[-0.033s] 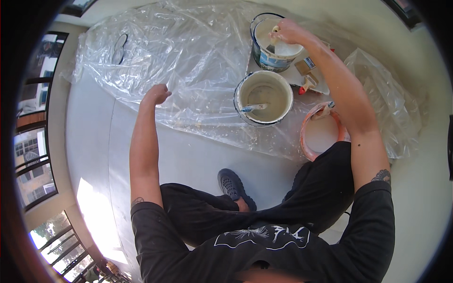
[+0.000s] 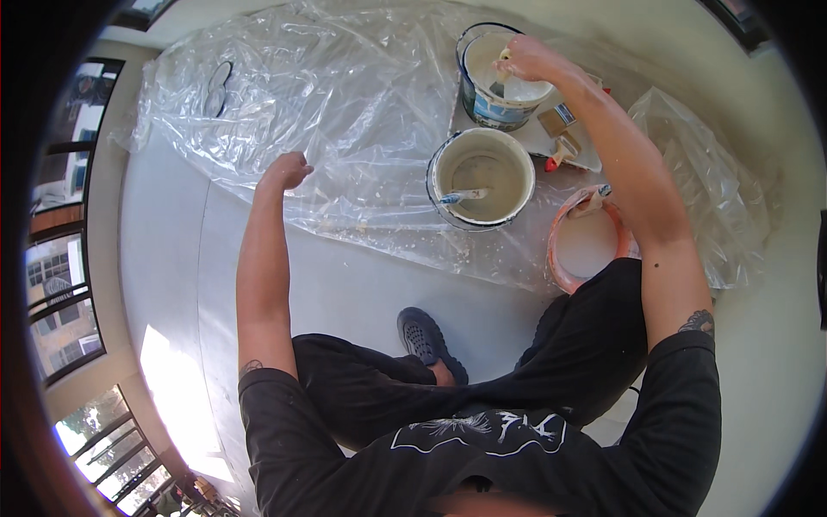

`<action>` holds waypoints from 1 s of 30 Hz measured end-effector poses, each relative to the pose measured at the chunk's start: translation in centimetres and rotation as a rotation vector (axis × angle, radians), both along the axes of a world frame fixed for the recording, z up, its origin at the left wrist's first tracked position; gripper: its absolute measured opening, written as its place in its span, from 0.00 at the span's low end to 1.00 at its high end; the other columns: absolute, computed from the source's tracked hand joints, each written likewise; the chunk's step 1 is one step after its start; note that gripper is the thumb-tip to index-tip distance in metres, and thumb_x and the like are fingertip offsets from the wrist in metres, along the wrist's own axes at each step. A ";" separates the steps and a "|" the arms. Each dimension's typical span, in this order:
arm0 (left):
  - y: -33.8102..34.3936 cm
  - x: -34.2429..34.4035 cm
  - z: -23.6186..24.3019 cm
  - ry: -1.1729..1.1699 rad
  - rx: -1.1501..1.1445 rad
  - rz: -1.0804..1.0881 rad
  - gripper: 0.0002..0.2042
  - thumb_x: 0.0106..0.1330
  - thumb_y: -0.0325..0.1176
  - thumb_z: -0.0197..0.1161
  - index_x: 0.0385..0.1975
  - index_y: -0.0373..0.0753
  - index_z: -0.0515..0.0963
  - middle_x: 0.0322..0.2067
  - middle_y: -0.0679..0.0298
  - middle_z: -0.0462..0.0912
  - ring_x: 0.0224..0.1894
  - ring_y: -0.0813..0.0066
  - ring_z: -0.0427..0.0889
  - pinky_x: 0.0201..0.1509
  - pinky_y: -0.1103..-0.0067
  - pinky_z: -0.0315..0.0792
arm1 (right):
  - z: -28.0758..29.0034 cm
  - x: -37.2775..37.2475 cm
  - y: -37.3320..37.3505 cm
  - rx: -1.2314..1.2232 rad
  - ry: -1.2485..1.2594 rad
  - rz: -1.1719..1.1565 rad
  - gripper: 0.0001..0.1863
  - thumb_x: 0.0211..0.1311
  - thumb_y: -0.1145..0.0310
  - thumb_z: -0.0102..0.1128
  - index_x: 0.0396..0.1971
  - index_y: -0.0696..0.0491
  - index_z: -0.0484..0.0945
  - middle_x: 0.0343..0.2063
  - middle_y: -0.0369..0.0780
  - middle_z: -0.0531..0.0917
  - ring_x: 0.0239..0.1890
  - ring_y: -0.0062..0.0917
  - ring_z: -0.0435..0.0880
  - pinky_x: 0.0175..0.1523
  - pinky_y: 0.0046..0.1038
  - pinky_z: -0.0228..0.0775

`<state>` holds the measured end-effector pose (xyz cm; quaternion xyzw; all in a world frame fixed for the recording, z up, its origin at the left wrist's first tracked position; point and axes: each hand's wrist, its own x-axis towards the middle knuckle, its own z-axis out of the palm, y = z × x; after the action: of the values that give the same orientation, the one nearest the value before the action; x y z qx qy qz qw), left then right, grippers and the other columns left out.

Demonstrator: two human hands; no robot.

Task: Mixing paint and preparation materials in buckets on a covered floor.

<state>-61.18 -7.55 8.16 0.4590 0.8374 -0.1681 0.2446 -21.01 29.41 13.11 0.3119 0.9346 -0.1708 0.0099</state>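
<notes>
Upper right of frame: right hand (image 2: 536, 60) grasps a brush (image 2: 499, 87) inside the upper bucket (image 2: 504, 115). Brush probably light, handle stiff, bristles soft, slick if wet; best held by the handle. Bristle-to-paint contact unclear; palm hidden. Left hand (image 2: 286, 171), upper left of centre, loosely clenched, nothing visible in it.

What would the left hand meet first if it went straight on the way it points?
Most likely the crumpled clear plastic sheet, which spreads ahead of the left hand in the picture; how high the hand is above it, I can't tell.
</notes>
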 end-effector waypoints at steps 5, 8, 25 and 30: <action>0.4 0.5 0.3 -0.016 0.024 0.003 0.20 0.69 0.45 0.63 0.49 0.35 0.83 0.51 0.46 0.85 0.55 0.48 0.82 0.59 0.61 0.75 | -0.7 1.1 0.2 0.097 -0.046 -0.267 0.22 0.63 0.52 0.67 0.39 0.60 0.86 0.38 0.55 0.87 0.43 0.50 0.87 0.48 0.44 0.79; -0.1 0.6 0.8 -0.004 0.020 0.021 0.20 0.68 0.46 0.63 0.50 0.35 0.83 0.50 0.46 0.85 0.55 0.48 0.82 0.59 0.61 0.75 | -1.9 1.4 1.1 0.176 0.120 -0.319 0.23 0.63 0.52 0.66 0.41 0.60 0.86 0.41 0.56 0.86 0.46 0.51 0.86 0.51 0.45 0.79; 0.0 0.7 1.1 0.008 -0.004 0.001 0.21 0.68 0.46 0.64 0.51 0.35 0.83 0.50 0.45 0.85 0.56 0.48 0.83 0.60 0.62 0.75 | -2.6 0.7 0.5 0.274 0.194 -0.272 0.22 0.62 0.52 0.68 0.37 0.60 0.86 0.39 0.55 0.87 0.42 0.47 0.87 0.48 0.46 0.77; -0.6 0.7 1.4 0.030 -0.026 0.005 0.20 0.69 0.46 0.63 0.49 0.35 0.83 0.51 0.46 0.85 0.56 0.49 0.82 0.60 0.61 0.74 | -2.7 0.1 1.4 0.059 0.335 -0.183 0.21 0.63 0.53 0.68 0.37 0.59 0.87 0.37 0.55 0.87 0.41 0.48 0.87 0.46 0.44 0.78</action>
<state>-60.44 -8.17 9.54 0.4510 0.8399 -0.1855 0.2384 -20.91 30.76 10.42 0.3628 0.8956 -0.1929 -0.1705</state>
